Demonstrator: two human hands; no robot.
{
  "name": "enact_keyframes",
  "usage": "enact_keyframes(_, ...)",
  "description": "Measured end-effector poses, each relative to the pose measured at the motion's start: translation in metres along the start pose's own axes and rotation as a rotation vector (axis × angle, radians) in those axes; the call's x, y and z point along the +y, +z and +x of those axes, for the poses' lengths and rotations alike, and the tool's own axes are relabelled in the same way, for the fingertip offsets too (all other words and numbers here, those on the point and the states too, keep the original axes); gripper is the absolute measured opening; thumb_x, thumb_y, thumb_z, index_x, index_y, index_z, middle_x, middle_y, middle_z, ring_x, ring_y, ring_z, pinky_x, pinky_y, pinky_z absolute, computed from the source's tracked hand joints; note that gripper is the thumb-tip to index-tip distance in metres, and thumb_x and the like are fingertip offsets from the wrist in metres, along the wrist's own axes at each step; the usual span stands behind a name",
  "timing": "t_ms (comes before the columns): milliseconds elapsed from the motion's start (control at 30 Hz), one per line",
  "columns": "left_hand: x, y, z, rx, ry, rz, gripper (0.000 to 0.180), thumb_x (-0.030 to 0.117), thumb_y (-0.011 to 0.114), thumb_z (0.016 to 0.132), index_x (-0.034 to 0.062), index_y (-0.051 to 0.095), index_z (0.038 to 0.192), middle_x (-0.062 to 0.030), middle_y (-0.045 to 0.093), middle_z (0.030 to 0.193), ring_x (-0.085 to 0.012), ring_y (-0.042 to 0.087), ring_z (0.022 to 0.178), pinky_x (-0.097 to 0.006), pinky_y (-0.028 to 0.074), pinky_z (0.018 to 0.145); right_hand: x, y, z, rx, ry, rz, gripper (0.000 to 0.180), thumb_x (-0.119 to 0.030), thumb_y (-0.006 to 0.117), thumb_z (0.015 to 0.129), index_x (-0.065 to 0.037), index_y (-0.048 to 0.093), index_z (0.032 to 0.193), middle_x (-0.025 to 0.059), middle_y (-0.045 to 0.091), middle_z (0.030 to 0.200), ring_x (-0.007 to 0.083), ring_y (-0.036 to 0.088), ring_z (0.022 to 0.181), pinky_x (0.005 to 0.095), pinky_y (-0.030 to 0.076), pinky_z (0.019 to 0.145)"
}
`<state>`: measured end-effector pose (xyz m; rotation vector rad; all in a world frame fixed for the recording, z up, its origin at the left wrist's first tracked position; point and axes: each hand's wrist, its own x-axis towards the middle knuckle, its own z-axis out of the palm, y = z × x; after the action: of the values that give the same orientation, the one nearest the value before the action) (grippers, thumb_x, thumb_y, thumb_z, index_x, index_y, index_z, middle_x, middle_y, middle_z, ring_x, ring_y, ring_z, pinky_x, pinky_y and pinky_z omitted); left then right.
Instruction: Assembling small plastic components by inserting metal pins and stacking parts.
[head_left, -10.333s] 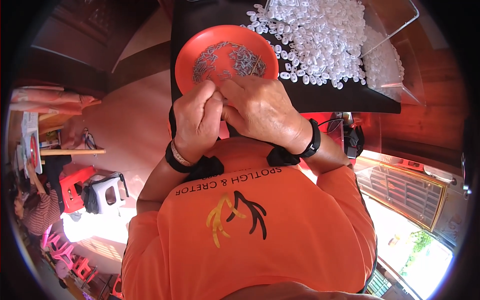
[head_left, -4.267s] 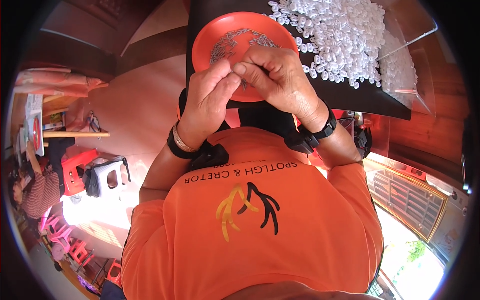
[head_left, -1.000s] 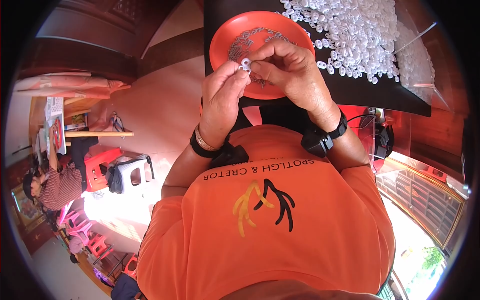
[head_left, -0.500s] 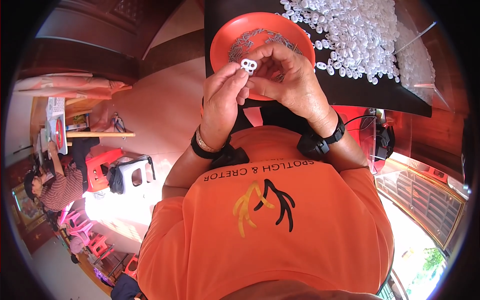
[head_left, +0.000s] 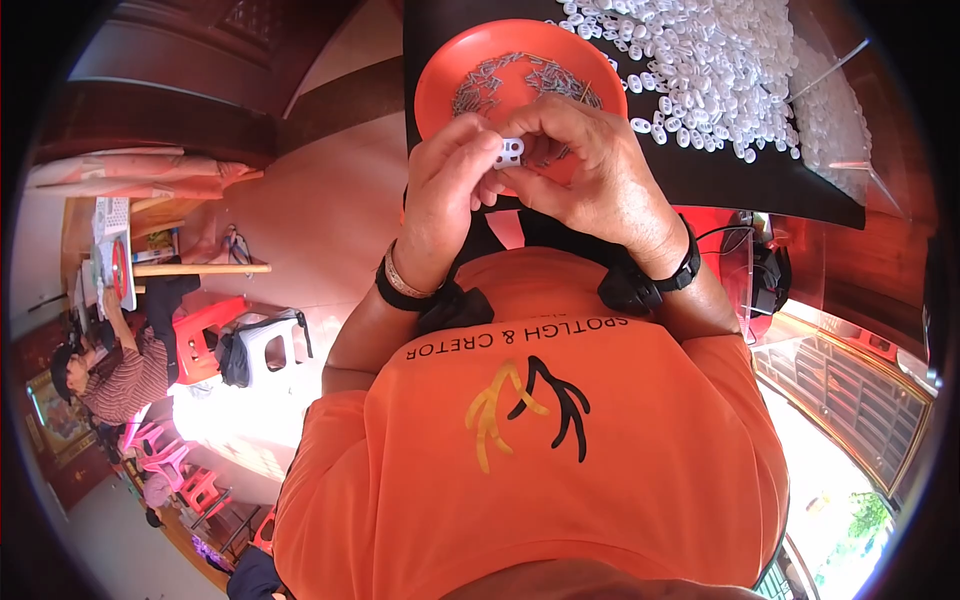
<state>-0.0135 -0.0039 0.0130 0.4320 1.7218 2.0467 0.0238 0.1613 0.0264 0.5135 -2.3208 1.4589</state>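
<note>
Above the near rim of a round orange-red basin (head_left: 445,75), both hands meet around a small white plastic piece with two holes (head_left: 510,152). My left hand (head_left: 445,185) pinches it from the left between thumb and fingers. From the right, the thumb and forefinger of my right hand (head_left: 600,175) close on its other side; the remaining fingers are curled and partly hidden. Anything smaller between the right fingertips cannot be made out. Inside the basin lie many slim grey metal pieces (head_left: 565,82), like short pins or springs.
A large heap of white two-hole plastic pieces (head_left: 700,75) covers the black tabletop (head_left: 780,190) at the right, beside a clear sheet or bag (head_left: 835,130). At far left sits another person (head_left: 125,375) near a red stool (head_left: 195,340) and a white stool (head_left: 270,345).
The white piece has moved slightly right and down and turned in the fingers. My right thumb and forefinger have come in onto it, while my left hand keeps its pinch.
</note>
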Motion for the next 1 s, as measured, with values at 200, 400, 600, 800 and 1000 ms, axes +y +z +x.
enact_keyframes(200, 0.003, 0.006, 0.0, 0.038, 0.03, 0.038, 0.024, 0.024, 0.05, 0.09, 0.0019, 0.056, 0.084, 0.0003, 0.052, 0.068, -0.0051, 0.043, 0.055, -0.019, 0.031, 0.05, -0.003, 0.007, -0.002, 0.053, -0.029, -0.113, 0.025, -0.006, 0.072, 0.07, -0.003, 0.062, 0.093, 0.0085, 0.063, 0.078, 0.0226, 0.065, 0.065, 0.0309, 0.052, 0.059)
enact_keyframes(400, 0.002, 0.006, -0.003, 0.11, -0.022, -0.015, 0.023, 0.023, 0.05, 0.09, 0.0018, 0.056, 0.083, -0.0007, 0.052, 0.067, -0.0062, 0.044, 0.054, -0.019, 0.032, 0.05, -0.003, 0.008, 0.001, 0.065, -0.081, -0.15, 0.023, -0.008, 0.072, 0.073, -0.002, 0.061, 0.093, 0.0081, 0.063, 0.074, 0.0223, 0.064, 0.06, 0.031, 0.051, 0.055)
enact_keyframes(600, -0.001, 0.005, -0.002, 0.078, 0.023, -0.025, 0.024, 0.022, 0.049, 0.09, 0.001, 0.055, 0.079, -0.0013, 0.052, 0.064, -0.0069, 0.044, 0.052, -0.02, 0.032, 0.049, -0.001, 0.009, -0.001, 0.056, -0.06, -0.107, 0.016, -0.008, 0.07, 0.077, -0.002, 0.061, 0.088, 0.0053, 0.062, 0.069, 0.0158, 0.059, 0.046, 0.0273, 0.047, 0.047)
enact_keyframes(800, -0.004, 0.007, -0.003, 0.073, 0.12, 0.069, 0.026, 0.022, 0.047, 0.091, -0.0008, 0.057, 0.085, -0.0021, 0.053, 0.063, -0.0068, 0.045, 0.05, -0.019, 0.031, 0.045, 0.001, 0.009, -0.001, 0.086, -0.129, -0.125, 0.013, -0.008, 0.069, 0.076, -0.003, 0.06, 0.084, 0.0081, 0.062, 0.069, 0.0231, 0.062, 0.056, 0.0324, 0.049, 0.052)
enact_keyframes(1000, -0.007, 0.009, -0.003, 0.122, 0.082, 0.071, 0.026, 0.02, 0.044, 0.093, -0.0007, 0.057, 0.083, -0.0025, 0.055, 0.061, -0.0062, 0.044, 0.047, -0.019, 0.03, 0.043, 0.007, 0.01, -0.004, 0.111, -0.165, -0.138, 0.019, -0.009, 0.074, 0.073, -0.007, 0.062, 0.088, 0.0065, 0.062, 0.072, 0.0237, 0.064, 0.063, 0.0304, 0.05, 0.054)
